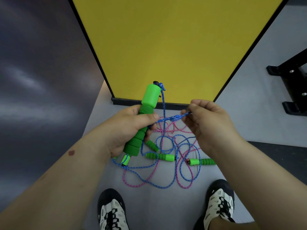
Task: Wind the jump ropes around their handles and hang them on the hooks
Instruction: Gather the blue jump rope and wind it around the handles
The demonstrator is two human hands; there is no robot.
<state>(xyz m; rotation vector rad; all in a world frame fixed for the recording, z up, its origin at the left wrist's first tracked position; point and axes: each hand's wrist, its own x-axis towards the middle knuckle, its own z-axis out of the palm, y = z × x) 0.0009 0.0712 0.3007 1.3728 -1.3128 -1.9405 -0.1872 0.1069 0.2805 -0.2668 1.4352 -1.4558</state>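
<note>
Blue braided jump rope (172, 117) was pinched by the right hand (206, 125), the left hand (126, 130) gripping its green foam handle (142, 123); the slack below probably tangled with the pink braided rope (149, 176), risking a snag.

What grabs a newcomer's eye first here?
The bright green foam handle, gripped upright at centre by the left hand, while the right hand pinches its blue braided cord. Behind stands a big yellow panel; below, blue and pink ropes tangle on the grey floor.

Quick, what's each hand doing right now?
Left hand: grips the green handle.
Right hand: pinches the blue rope.
</note>
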